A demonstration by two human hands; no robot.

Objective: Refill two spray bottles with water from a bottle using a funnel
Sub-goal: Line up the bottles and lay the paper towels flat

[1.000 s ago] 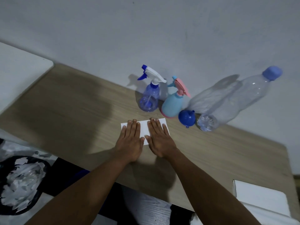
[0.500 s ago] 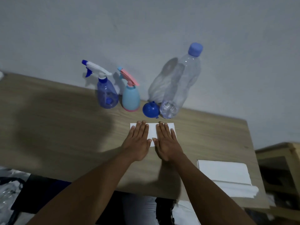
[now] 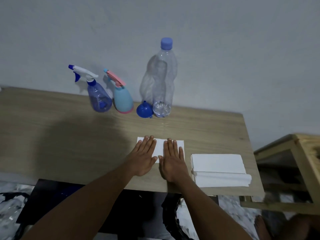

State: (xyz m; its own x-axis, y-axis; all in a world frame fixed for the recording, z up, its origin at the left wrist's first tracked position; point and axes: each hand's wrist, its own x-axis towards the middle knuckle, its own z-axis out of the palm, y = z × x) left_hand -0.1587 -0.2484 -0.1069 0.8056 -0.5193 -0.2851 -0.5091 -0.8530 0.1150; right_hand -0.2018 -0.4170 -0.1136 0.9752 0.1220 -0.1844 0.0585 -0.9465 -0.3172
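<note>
Your left hand [image 3: 143, 159] and right hand [image 3: 173, 161] lie flat on a white paper [image 3: 160, 146], fingers straight and close together (gripping nothing). By the wall stand the purple spray bottle [image 3: 99, 98], the blue spray bottle [image 3: 123, 99], the funnel [image 3: 144, 111] and the capped water bottle [image 3: 163, 80].

We see a wooden bench [image 3: 52, 135] against a pale wall [image 3: 225, 49], with a white sheet of paper [image 3: 160, 147] lying flat on it under the left hand [image 3: 143, 158] and right hand [image 3: 173, 163]. Just right of the right hand lies a stack of white paper [image 3: 218, 163], close to the sheet but not touching it. Farther right, past the bench edge, we make out a wooden frame [image 3: 301, 161], and marbled floor [image 3: 10, 201] shows nearer us than the hands.
</note>
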